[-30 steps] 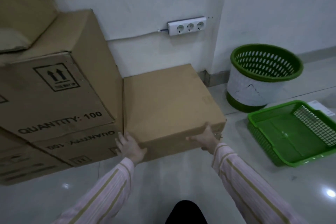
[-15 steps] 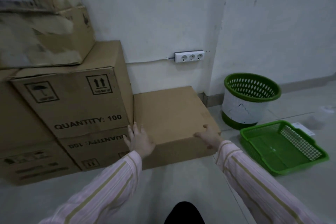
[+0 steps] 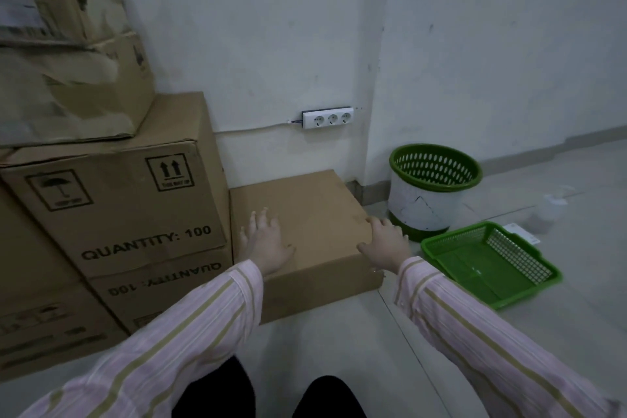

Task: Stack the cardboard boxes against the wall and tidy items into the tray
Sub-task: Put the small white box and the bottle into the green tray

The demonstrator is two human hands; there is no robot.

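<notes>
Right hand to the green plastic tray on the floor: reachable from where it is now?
Probably yes. The right hand rests open on the right edge of the flat cardboard box, and the green plastic tray lies on the floor just to its right, top open, nothing between them.

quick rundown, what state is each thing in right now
low box, closed, lying flat on the floor
left hand, open, fingers spread over the low box top
right hand, open, at the low box's front right corner
upper QUANTITY box, closed, upright
lower QUANTITY box, upside down
green tray, empty, on the floor
wastebasket, upright
power strip, sockets free
</notes>
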